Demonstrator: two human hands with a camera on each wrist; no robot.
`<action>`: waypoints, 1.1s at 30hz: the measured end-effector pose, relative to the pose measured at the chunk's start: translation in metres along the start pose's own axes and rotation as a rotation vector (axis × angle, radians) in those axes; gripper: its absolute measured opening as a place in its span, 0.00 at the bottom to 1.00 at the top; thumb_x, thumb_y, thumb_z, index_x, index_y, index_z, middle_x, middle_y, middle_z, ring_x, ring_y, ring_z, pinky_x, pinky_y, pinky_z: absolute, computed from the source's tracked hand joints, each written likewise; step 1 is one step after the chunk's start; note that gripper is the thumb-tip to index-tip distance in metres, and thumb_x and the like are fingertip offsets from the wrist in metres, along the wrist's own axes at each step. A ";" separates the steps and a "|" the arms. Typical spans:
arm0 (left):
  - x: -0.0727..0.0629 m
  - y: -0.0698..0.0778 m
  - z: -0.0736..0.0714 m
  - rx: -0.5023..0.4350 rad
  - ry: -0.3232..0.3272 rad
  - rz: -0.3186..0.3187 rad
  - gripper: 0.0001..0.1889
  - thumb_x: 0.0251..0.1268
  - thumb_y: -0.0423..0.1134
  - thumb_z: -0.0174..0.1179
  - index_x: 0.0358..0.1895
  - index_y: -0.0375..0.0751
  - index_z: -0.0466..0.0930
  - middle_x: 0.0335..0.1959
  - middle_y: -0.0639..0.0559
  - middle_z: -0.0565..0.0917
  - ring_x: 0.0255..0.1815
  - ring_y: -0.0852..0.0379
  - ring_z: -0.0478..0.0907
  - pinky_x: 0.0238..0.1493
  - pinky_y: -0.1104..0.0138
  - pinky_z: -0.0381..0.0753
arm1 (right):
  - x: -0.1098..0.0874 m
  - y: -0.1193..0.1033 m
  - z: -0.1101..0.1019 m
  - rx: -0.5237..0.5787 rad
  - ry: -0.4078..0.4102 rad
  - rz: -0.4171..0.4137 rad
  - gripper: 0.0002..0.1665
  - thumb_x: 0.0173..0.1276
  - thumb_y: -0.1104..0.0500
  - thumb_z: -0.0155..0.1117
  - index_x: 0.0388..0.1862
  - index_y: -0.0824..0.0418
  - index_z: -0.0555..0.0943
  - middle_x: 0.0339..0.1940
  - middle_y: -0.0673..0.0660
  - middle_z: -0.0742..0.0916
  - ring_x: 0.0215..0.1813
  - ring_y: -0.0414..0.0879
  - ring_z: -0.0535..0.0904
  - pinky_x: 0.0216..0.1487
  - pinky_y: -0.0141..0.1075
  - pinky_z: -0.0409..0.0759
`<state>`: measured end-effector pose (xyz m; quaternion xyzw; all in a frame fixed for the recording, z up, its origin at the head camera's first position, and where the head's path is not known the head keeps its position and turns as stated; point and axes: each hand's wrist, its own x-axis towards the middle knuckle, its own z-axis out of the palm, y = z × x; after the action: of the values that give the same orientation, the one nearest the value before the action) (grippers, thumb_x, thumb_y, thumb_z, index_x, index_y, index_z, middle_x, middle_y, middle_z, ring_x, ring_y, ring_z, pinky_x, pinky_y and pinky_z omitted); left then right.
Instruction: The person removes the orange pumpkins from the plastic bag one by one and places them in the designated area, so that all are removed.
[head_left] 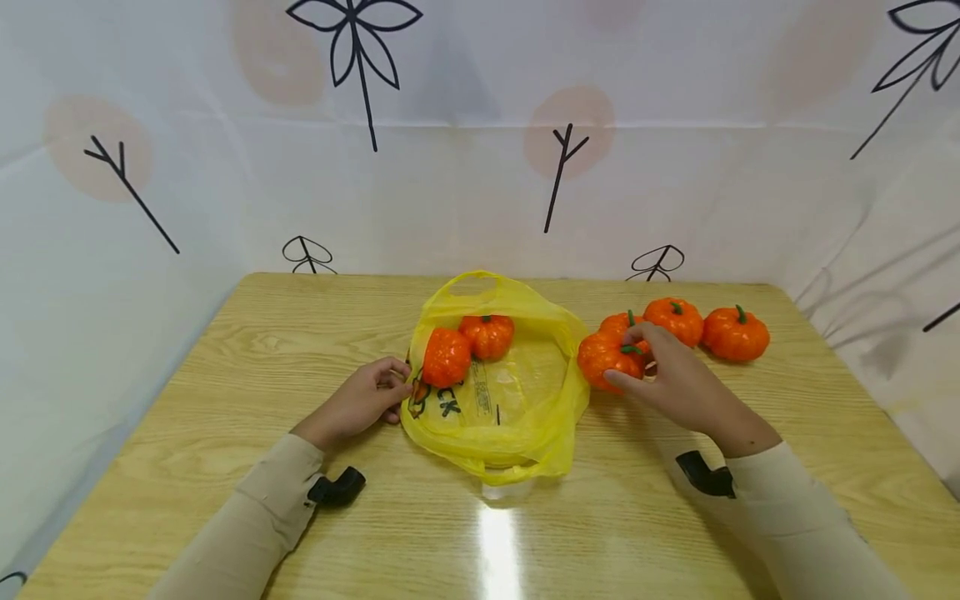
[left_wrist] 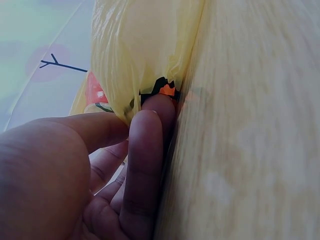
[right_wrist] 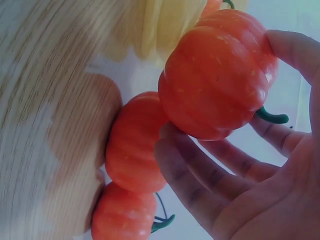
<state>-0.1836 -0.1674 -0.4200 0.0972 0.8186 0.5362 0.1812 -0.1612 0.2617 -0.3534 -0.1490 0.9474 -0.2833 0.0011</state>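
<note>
Pumpkin (head_left: 606,360), a small orange toy one with a green stem, is sitting in the right hand (head_left: 671,379), whose thumb and fingers are curling round it just off the right edge of the yellow plastic bag (head_left: 495,417); from the right wrist view the fingers (right_wrist: 200,170) are cupping its underside while the stem is poking out toward the palm. The left hand (head_left: 365,400) is pinching the bag's left rim against the wooden table (head_left: 225,350), and the left wrist view is showing a fingertip (left_wrist: 150,125) pressing a fold of the yellow film, with part of a black and orange print showing at the crease. On the bag's front, black letters reading "CK" are showing beside an orange and black figure; the rest of the word is lying under the crumpled film, and a thin line of small print further right is staying too fine to read. Both forearms are wearing beige sleeves, each with a black mount at the wrist. Inside the bag two pumpkins (head_left: 467,346) are resting, touching one another. Behind the right hand three more pumpkins (head_left: 708,327) are lining up along the table's far right, the nearest partly hidden by the held one. Beyond, a white backdrop (head_left: 465,167) printed with black leaf shapes and pale pink discs is hanging.
</note>
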 end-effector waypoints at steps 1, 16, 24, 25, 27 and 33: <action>0.000 0.000 0.000 0.000 0.001 0.001 0.12 0.76 0.36 0.56 0.56 0.36 0.71 0.38 0.43 0.81 0.29 0.54 0.76 0.34 0.66 0.84 | 0.000 0.000 -0.001 -0.001 -0.004 -0.002 0.35 0.70 0.42 0.65 0.60 0.66 0.68 0.57 0.63 0.77 0.56 0.56 0.75 0.56 0.54 0.79; 0.000 -0.003 -0.002 0.008 -0.003 0.012 0.13 0.76 0.37 0.55 0.56 0.35 0.71 0.39 0.43 0.81 0.29 0.54 0.76 0.34 0.65 0.84 | 0.005 0.012 -0.001 -0.059 -0.040 0.028 0.37 0.70 0.38 0.63 0.62 0.65 0.68 0.59 0.65 0.77 0.54 0.58 0.75 0.54 0.53 0.78; 0.000 -0.004 -0.002 0.006 -0.009 0.017 0.13 0.77 0.38 0.55 0.56 0.35 0.70 0.39 0.43 0.80 0.30 0.54 0.76 0.34 0.65 0.84 | 0.006 0.018 -0.001 -0.112 -0.027 0.050 0.36 0.69 0.40 0.66 0.61 0.65 0.68 0.57 0.65 0.77 0.51 0.57 0.73 0.49 0.49 0.76; 0.000 -0.004 -0.002 0.007 -0.008 0.016 0.13 0.76 0.38 0.55 0.56 0.35 0.70 0.39 0.43 0.80 0.30 0.54 0.76 0.34 0.65 0.84 | 0.007 0.019 -0.001 -0.115 -0.025 0.053 0.37 0.69 0.40 0.67 0.61 0.65 0.68 0.57 0.65 0.77 0.51 0.57 0.73 0.49 0.49 0.76; 0.000 -0.004 -0.002 0.006 -0.008 0.017 0.13 0.76 0.38 0.55 0.56 0.35 0.70 0.38 0.44 0.80 0.30 0.54 0.76 0.34 0.65 0.84 | 0.007 0.021 -0.001 -0.117 -0.023 0.062 0.37 0.68 0.41 0.68 0.62 0.66 0.68 0.58 0.66 0.77 0.53 0.59 0.72 0.51 0.51 0.76; 0.002 -0.005 -0.001 0.001 -0.008 0.018 0.13 0.76 0.38 0.56 0.56 0.35 0.71 0.36 0.45 0.80 0.31 0.55 0.77 0.34 0.66 0.84 | 0.008 0.026 -0.003 -0.136 -0.027 0.103 0.37 0.68 0.44 0.68 0.63 0.67 0.68 0.59 0.66 0.78 0.57 0.62 0.70 0.53 0.55 0.75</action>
<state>-0.1860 -0.1696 -0.4245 0.1069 0.8171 0.5373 0.1795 -0.1761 0.2821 -0.3646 -0.1037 0.9707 -0.2158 0.0184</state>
